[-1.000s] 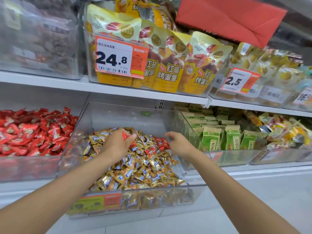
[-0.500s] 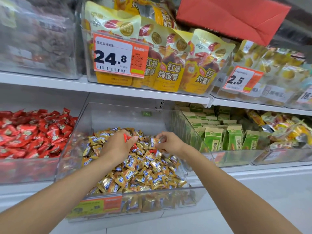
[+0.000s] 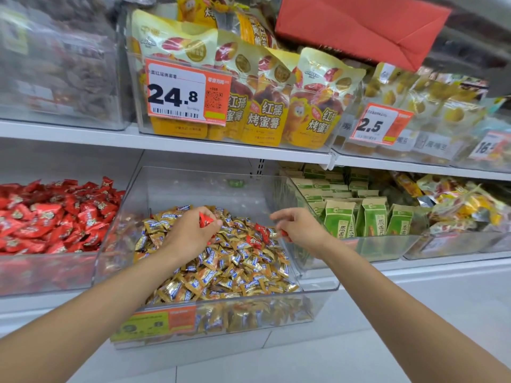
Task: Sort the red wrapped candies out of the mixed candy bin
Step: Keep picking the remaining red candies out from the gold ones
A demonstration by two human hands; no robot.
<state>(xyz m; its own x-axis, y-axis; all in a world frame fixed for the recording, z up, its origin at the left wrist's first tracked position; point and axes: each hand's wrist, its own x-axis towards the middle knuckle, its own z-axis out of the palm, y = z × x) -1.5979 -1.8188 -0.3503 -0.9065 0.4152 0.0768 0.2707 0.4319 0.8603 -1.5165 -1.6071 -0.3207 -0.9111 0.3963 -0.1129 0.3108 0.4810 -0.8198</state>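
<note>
Picking looks midway: the left hand (image 3: 190,234) grips a few red candies (image 3: 206,220) above the mixed bin (image 3: 221,301), and the right hand (image 3: 302,228), fingers curled, seems to pinch another red piece (image 3: 284,233). Stray reds (image 3: 260,233) lie on the pile between the hands, nearer the right, and are probably next to gather.

The curled fingers of the left hand (image 3: 190,233) cover most of the red candy (image 3: 205,220) it pinches. Under the right hand (image 3: 301,228) only a red scrap (image 3: 284,233) shows; whether it is held cannot be told. The red candy bin (image 3: 41,272) is cut off by the left edge. The upper-left bin (image 3: 55,64) is blurred, and the label (image 3: 157,323) on the mixed bin (image 3: 193,189) is unreadable.
</note>
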